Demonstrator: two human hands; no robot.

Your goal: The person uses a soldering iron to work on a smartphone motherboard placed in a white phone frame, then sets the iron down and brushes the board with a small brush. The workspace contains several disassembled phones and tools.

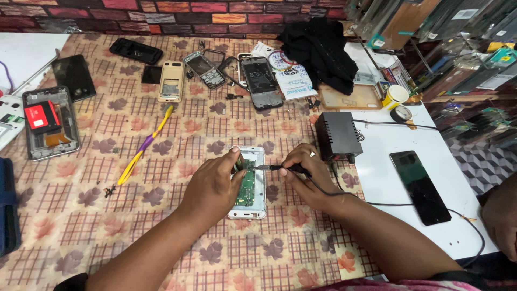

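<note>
Head view: two hands, left (212, 186) and right (304, 175), one opened phone (249, 186), one soldering iron (288, 168).

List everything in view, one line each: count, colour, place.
opened phone: 1, white, green board, centre
soldering iron: 1, black, over the phone
soldering station: 1, black, right of centre
smartphone: 1, black, white surface, right
dismantled phones: several, far side of cloth
open phone with red battery: 1, left
yellow-purple tool: 1, left of centre
black cloth: 1, far right
left hand: grip on phone
right hand: grip on iron
</note>
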